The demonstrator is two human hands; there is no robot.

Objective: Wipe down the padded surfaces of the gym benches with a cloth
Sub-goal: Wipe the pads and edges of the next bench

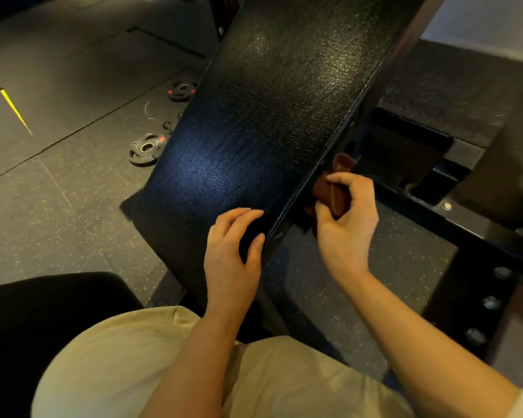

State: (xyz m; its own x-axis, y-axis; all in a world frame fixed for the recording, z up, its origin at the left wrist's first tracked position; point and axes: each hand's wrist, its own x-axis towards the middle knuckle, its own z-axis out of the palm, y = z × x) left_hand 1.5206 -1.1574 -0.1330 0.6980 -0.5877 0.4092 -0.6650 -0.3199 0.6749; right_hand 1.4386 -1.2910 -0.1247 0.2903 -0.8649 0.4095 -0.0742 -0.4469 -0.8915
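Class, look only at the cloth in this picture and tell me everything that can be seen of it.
The cloth is reddish-brown, soft and looks like towel fabric. It is bunched up, not spread flat, gripped in the right hand, whose fingers and thumb curl round it. One end sticks up above the fingers and another hangs below, partly in shadow. It sits at the right side edge of the black bench pad, close against it; whether it touches the edge cannot be told. The left hand does not touch it.
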